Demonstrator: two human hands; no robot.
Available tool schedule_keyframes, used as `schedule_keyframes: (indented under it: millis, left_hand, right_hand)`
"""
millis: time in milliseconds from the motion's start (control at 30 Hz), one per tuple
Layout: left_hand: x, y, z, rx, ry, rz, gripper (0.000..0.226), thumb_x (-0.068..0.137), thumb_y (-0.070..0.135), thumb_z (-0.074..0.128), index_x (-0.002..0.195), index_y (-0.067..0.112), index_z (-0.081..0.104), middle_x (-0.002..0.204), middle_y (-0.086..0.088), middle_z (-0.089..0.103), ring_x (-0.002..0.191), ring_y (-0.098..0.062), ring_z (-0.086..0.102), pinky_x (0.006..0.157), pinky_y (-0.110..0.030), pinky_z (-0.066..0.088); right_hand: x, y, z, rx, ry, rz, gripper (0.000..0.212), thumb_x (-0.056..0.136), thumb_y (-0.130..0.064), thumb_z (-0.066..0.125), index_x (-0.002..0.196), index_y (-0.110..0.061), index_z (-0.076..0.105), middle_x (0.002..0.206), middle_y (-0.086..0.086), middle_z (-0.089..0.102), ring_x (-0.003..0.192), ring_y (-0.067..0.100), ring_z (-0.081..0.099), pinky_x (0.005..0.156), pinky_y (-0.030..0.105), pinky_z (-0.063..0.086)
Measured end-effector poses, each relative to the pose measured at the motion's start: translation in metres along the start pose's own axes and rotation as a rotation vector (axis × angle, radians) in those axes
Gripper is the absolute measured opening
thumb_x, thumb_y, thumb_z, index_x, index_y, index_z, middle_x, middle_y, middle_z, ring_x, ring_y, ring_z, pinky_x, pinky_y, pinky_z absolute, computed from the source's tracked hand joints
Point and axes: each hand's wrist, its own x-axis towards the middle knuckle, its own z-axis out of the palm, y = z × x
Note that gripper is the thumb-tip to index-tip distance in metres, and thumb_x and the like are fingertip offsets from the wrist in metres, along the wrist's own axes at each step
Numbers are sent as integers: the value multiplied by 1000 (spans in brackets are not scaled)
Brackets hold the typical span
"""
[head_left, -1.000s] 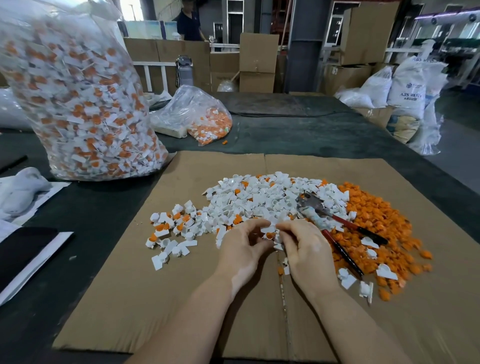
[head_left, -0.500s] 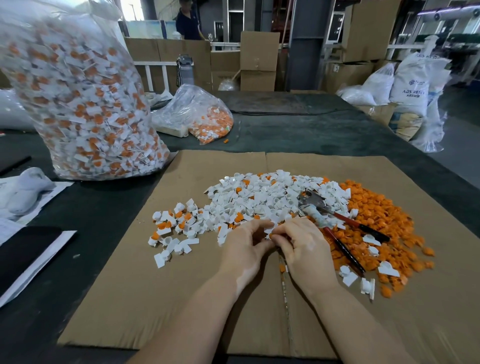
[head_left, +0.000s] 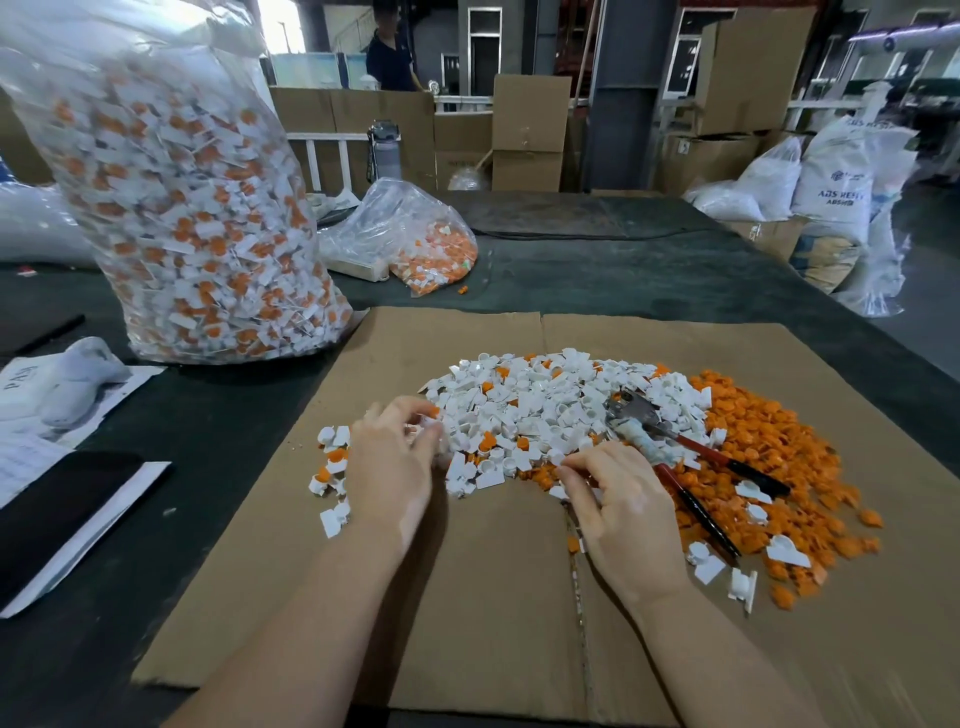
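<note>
On the flattened cardboard sheet (head_left: 467, 613) that covers the near part of the dark table (head_left: 623, 270) lies the pile of white plastic pieces (head_left: 545, 410), dotted with orange bits, and touching its right side the heap of orange pieces (head_left: 769, 467). Across the seam between the two lie the pliers (head_left: 675, 452), their head on the white pieces and their red and black handles over the orange ones, just beyond the right hand (head_left: 623, 514). That hand has curled fingers, thumb and forefinger tips meeting at the pile's near edge; I cannot tell whether they pinch anything. The left hand (head_left: 395, 462) is at the pile's left edge with bent fingers, too blurred to tell whether it grips a piece. Left of the sheet stands a big clear bag (head_left: 197, 218) stuffed with white and orange pieces, and behind it a smaller bag (head_left: 415, 234) holds the same. At the far left a white cloth (head_left: 78, 379) rests on a paper (head_left: 31, 384) with a handwritten mark beginning with P, near a black pad (head_left: 52, 509). Beyond the table are a water bottle (head_left: 384, 150), cartons (head_left: 530, 130), a person (head_left: 389, 52), and white sacks (head_left: 836, 176), one printed with "ABS".
</note>
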Motion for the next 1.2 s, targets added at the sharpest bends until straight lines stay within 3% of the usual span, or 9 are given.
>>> schedule_keyframes:
  millis: [67, 167, 333, 500, 633, 733, 867, 1033, 1200]
  left_hand:
    - [13, -10, -11, 194, 55, -34, 10, 88, 23, 64, 97, 25, 67, 98, 1, 50, 102, -23, 49, 87, -35, 43]
    - [22, -20, -20, 486, 55, -80, 18, 90, 34, 60, 106, 29, 65, 113, -3, 49, 113, -24, 42, 95, -40, 36]
    - [24, -22, -19, 559, 31, -80, 22, 91, 36, 58, 111, 32, 65, 119, -3, 47, 119, -25, 36, 98, -42, 28]
    - [13, -11, -8, 451, 31, 34, 24, 88, 29, 62, 112, 28, 65, 121, 0, 49, 117, -21, 30, 90, -35, 19]
    - [-4, 8, 14, 222, -181, 249, 15, 84, 22, 68, 98, 22, 73, 99, 6, 55, 101, -17, 44, 94, -37, 35]
    - [-16, 17, 30, 288, -361, 411, 18, 85, 30, 67, 102, 28, 72, 90, 16, 43, 98, -12, 40, 86, -27, 29]
    - [-24, 22, 44, 423, -427, 506, 23, 91, 39, 56, 111, 40, 66, 90, 15, 40, 93, -11, 34, 72, -28, 13]
    - [-25, 25, 50, 449, -391, 482, 19, 92, 36, 55, 106, 34, 67, 97, 12, 51, 101, -14, 39, 75, -28, 16]
    - [-30, 38, 50, -16, -415, 215, 7, 88, 18, 63, 89, 22, 69, 89, 8, 63, 89, -9, 53, 75, -12, 35]
  right_hand:
    - [0, 0, 0, -6, 0, -10, 5, 79, -4, 71, 77, -5, 67, 74, 1, 62, 75, 17, 57, 75, 15, 39]
    - [0, 0, 0, -11, 17, 1, 5, 78, -4, 71, 76, -4, 67, 74, 2, 62, 75, 17, 58, 74, 16, 40]
    - [0, 2, 2, -20, 38, 50, 7, 79, -4, 71, 75, -5, 66, 72, 2, 62, 73, 19, 57, 74, 15, 38]
    - [1, 3, 3, -66, 34, 74, 11, 77, -2, 73, 72, -8, 65, 69, 0, 60, 68, 19, 56, 67, 25, 43]
    - [1, 3, 2, -66, 43, 87, 12, 76, 1, 72, 73, -7, 65, 70, 1, 61, 69, 22, 58, 67, 33, 48]
    - [0, 4, 2, -69, 43, 101, 11, 76, 1, 72, 74, -7, 65, 71, 3, 62, 70, 24, 59, 67, 39, 51]
    - [1, 3, 1, -69, 35, 92, 11, 75, 2, 73, 74, -6, 65, 71, 3, 62, 69, 24, 58, 66, 38, 51]
    - [1, 2, 1, -37, 23, 64, 13, 73, 3, 74, 77, -6, 67, 74, 2, 63, 72, 21, 59, 70, 31, 48]
    - [0, 1, -1, 33, -34, 29, 23, 72, 0, 75, 94, -7, 70, 88, 1, 67, 87, 18, 62, 79, 32, 50]
